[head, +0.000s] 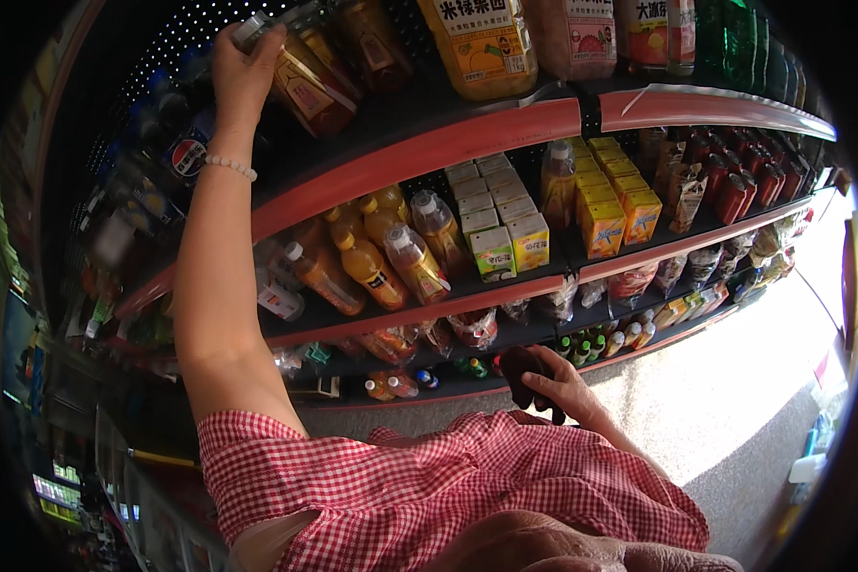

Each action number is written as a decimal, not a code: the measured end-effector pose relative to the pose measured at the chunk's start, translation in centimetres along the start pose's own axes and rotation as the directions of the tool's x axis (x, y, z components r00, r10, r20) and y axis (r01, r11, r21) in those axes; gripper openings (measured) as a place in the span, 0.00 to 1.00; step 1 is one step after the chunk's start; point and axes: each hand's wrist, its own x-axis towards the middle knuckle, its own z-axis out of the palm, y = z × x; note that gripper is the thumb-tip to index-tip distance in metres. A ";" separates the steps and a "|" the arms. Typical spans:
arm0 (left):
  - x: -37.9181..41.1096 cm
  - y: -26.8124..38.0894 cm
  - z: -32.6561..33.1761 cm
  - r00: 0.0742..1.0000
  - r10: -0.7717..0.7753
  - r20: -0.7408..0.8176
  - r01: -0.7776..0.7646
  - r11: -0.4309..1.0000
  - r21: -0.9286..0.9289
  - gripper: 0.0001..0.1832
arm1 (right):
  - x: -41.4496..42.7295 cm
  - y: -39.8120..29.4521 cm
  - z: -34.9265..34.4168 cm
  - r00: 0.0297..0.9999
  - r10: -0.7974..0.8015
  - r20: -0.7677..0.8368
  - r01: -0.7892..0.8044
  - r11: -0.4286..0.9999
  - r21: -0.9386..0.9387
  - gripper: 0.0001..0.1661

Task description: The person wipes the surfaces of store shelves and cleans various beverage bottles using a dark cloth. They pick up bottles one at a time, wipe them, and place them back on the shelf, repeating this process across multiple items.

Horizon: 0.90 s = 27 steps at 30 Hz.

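Observation:
At the upper left, my left hand (247, 71) grips a clear-capped plastic bottle of reddish-brown drink (314, 100) near its neck. That bottle leans on the top shelf beside similar bottles (375, 46). A pale bead bracelet (230, 169) circles my left wrist. Lower down, in front of the shelves, my right hand (561, 382) holds a dark, soft-looking object (523, 375), perhaps a bunched glove; its exact kind is unclear.
Large juice jugs (482, 50) stand right of the bottles on the top shelf. Below are orange drink bottles (372, 272), drink cartons (604, 222) and red cans (729, 189). Red strips edge the shelves (429, 168). Sunlit floor (693, 400) lies to the right.

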 end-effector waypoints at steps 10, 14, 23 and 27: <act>1.0 -3.1 1.8 1.000 -0.010 0.024 0.004 0.974 0.228 0.34 | 0.9 1.1 0.1 0.992 -0.114 -0.055 0.117 0.992 0.046 0.31; 0.9 -3.5 2.5 0.999 0.035 -0.033 -0.024 0.957 0.291 0.36 | 1.1 0.9 0.1 0.998 -0.054 -0.036 0.056 0.998 0.038 0.31; -3.8 3.0 3.2 0.953 0.252 -0.166 -0.140 0.858 0.494 0.39 | 0.3 1.3 -1.3 0.998 0.005 -0.068 -0.011 0.996 -0.087 0.31; -17.7 13.1 8.1 0.729 0.664 0.164 -0.652 0.747 -0.125 0.09 | -0.1 2.3 -2.7 0.996 -0.041 -0.081 0.040 0.999 -0.011 0.33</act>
